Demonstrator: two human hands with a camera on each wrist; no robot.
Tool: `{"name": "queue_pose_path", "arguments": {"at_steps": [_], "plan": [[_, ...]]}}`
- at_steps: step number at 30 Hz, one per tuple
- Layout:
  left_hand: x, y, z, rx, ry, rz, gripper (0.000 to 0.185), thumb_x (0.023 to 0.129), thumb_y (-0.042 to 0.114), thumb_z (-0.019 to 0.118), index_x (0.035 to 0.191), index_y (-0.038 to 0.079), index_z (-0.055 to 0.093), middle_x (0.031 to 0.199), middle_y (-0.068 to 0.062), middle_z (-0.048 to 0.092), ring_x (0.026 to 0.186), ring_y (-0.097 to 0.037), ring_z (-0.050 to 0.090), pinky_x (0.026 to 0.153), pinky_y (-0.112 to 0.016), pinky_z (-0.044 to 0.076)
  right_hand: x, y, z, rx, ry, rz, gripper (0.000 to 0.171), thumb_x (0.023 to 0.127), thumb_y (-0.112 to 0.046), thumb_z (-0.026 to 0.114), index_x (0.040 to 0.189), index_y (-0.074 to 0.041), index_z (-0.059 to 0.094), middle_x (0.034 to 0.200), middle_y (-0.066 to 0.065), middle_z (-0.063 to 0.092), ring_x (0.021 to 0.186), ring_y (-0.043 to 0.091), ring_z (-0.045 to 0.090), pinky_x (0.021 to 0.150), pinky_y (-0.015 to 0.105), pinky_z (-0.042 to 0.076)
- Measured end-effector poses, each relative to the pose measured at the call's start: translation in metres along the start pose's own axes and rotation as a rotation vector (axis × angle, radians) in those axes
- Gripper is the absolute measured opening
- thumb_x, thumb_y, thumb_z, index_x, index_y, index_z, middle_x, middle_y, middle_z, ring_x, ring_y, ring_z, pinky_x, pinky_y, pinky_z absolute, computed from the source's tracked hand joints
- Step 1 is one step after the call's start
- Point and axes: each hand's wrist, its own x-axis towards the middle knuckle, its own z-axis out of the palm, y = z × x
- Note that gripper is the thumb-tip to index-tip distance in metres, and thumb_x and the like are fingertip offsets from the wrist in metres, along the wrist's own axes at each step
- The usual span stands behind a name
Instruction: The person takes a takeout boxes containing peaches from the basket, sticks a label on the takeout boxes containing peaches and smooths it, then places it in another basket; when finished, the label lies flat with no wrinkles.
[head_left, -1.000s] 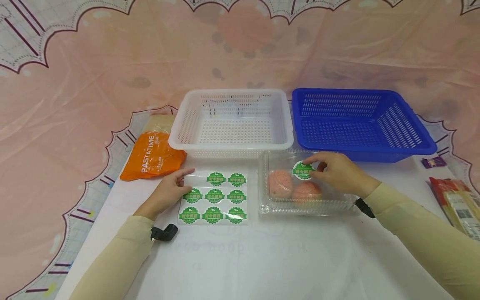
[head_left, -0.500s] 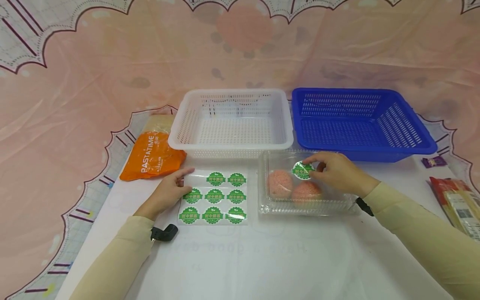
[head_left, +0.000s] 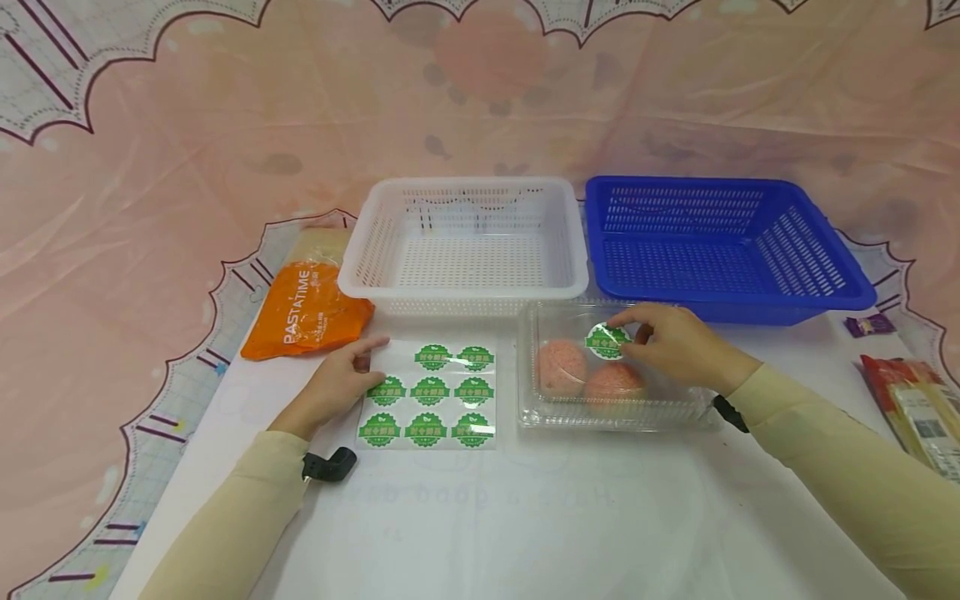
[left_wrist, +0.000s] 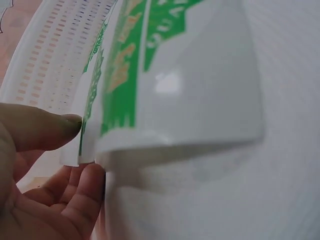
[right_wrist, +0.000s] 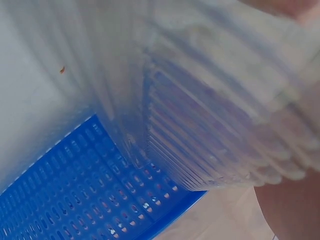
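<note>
My left hand (head_left: 335, 388) holds the left edge of a clear sheet of round green stickers (head_left: 451, 417). In the left wrist view, the thumb (left_wrist: 45, 127) lies on one side of the sheet's edge and curled fingers on the other. My right hand (head_left: 671, 343) is over a clear plastic clamshell box (head_left: 540, 414), thumb and index finger at the edge of a round green-and-white sticker (head_left: 605, 342) on the lid. Two pink crumb-coated balls (head_left: 561, 368) show inside the box. The right wrist view has the box's ribbed wall (right_wrist: 195, 135) close up, with little of the hand visible.
Behind the sheet stands a white perforated basket (head_left: 461, 293), and right of it a blue one (head_left: 735, 293). An orange PASTATIME bag (head_left: 307, 312) lies at the left. A small purple packet (head_left: 869, 325) and a red-and-clear package (head_left: 915, 408) lie at the right.
</note>
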Motion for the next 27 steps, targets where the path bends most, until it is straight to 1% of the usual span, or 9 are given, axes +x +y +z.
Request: {"name": "queue_pose_path", "arguments": {"at_steps": [4,7,11,16,27], "plan": [[-0.003,0.0,-0.003,0.0,-0.008,0.01,0.061,0.098,0.015,0.063,0.154,0.014,0.04,0.145,-0.022,0.045,0.126,-0.038,0.045,0.11,-0.055,0.037,0.0,-0.001,0.0,0.002,0.001,-0.003,0.035,0.09,-0.008,0.067,0.125,-0.004,0.068,0.087,0.004,0.064,0.076,0.02,0.055,0.056,0.03,0.045],[-0.006,0.0,-0.006,-0.01,-0.021,0.009,0.061,0.098,0.015,0.062,0.155,0.013,0.039,0.151,-0.022,0.042,0.134,-0.039,0.044,0.11,-0.054,0.037,0.0,-0.001,0.0,0.0,-0.004,-0.002,0.036,0.09,-0.008,0.067,0.125,-0.003,0.068,0.087,0.004,0.064,0.077,0.02,0.055,0.057,0.03,0.045],[-0.009,0.0,-0.01,-0.015,-0.034,0.019,0.061,0.099,0.014,0.062,0.155,0.01,0.038,0.153,-0.022,0.04,0.137,-0.039,0.041,0.109,-0.052,0.037,0.0,-0.001,0.0,-0.005,-0.008,0.0,0.036,0.09,-0.008,0.066,0.125,-0.003,0.067,0.087,0.005,0.064,0.077,0.021,0.056,0.059,0.031,0.046],[-0.012,0.001,-0.012,-0.02,-0.03,0.038,0.061,0.099,0.015,0.063,0.154,0.009,0.039,0.153,-0.02,0.04,0.138,-0.039,0.04,0.109,-0.052,0.038,0.0,-0.001,0.0,-0.01,-0.004,-0.004,0.035,0.09,-0.008,0.067,0.124,-0.003,0.067,0.088,0.005,0.064,0.078,0.021,0.056,0.06,0.032,0.046],[-0.017,0.014,-0.011,-0.043,-0.05,0.088,0.061,0.098,0.019,0.064,0.154,0.011,0.041,0.151,-0.02,0.043,0.136,-0.042,0.042,0.108,-0.055,0.039,0.001,-0.001,0.0,-0.005,-0.006,-0.006,0.036,0.09,-0.009,0.069,0.126,-0.003,0.067,0.092,0.005,0.065,0.08,0.02,0.056,0.059,0.031,0.046]]}}
